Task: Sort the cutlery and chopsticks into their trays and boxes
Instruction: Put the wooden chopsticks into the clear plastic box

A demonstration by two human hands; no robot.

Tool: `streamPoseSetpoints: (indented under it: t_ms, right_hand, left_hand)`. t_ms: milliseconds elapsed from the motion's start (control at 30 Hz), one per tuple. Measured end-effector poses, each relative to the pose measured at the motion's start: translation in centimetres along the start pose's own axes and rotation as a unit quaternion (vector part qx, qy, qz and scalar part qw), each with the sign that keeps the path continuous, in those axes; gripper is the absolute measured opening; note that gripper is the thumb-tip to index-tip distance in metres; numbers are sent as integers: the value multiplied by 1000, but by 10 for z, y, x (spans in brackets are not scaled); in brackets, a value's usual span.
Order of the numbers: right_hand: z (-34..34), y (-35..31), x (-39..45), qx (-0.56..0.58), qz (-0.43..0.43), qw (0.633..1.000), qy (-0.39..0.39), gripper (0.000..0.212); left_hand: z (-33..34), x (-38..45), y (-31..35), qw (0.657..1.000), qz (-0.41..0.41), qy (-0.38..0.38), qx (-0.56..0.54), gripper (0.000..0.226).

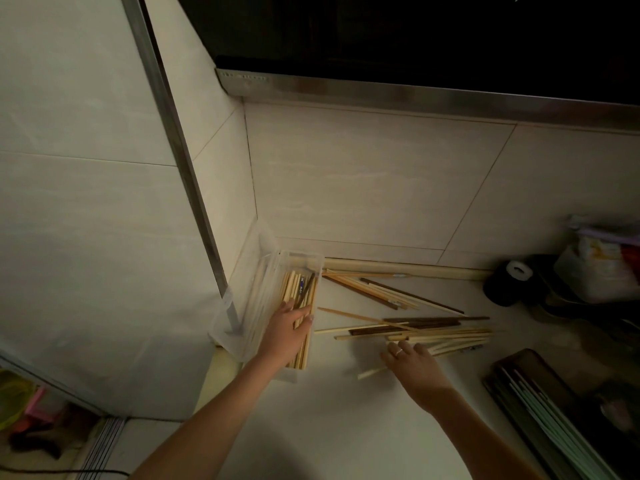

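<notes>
Right hand (414,363): pinching a pale chopstick (372,373) (grip blurred)
Left hand (289,329): flat in the clear box (273,299)
Loose chopsticks (433,332): just beyond right fingertips, lengthwise left-right

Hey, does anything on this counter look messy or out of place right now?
Yes. Loose chopsticks lie scattered and crisscrossed on the counter, light and dark ones mixed, beside the clear box, where others lie neatly lengthwise. One stray stick sits apart near the right hand.

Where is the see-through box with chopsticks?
In the head view, the clear plastic box sits left on the counter, in the wall corner, under the left hand.
</notes>
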State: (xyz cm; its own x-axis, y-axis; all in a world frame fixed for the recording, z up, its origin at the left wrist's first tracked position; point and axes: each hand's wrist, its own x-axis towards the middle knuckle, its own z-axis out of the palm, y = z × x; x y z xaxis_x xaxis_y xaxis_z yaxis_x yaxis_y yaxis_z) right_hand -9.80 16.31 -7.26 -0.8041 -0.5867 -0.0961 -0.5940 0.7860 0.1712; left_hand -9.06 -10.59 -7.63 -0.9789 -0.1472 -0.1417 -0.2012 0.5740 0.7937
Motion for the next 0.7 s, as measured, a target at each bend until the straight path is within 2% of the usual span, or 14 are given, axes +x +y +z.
streamPoseSetpoints:
  t_ms: [33, 100, 200, 300, 367, 433, 500, 600, 700]
  right_hand:
    - [-5, 0, 1, 16, 12, 1000, 9, 50]
    - [-17, 0, 7, 19, 34, 996, 74, 54]
    - [-49, -11, 23, 61, 21, 988, 142, 57]
    - [-79, -36, 44, 108, -30, 975, 191, 51]
    - [-89, -54, 57, 141, -73, 967, 198, 46]
    - [-91, -70, 67, 173, -108, 964, 172, 40]
    - [-87, -80, 74, 195, -127, 961, 152, 35]
    - [-78, -89, 76, 225, -146, 955, 124, 38]
    - [-69, -89, 73, 261, -152, 947, 104, 52]
  left_hand:
    - [0, 0, 0, 1000, 6, 11, -6, 38]
    - [-1, 0, 3, 998, 28, 44, -29, 33]
    - [-6, 1, 8, 991, 65, 98, -66, 26]
    - [-15, 5, 15, 986, 24, 86, -137, 25]
    - [-21, 9, 22, 969, -35, 58, -236, 30]
    - [-30, 16, 29, 917, -130, 2, -377, 37]
    - [-40, 19, 31, 880, -194, -65, -429, 36]
    - [-46, 20, 27, 891, -198, -109, -394, 12]
    - [-47, 23, 24, 907, -180, -95, -370, 13]
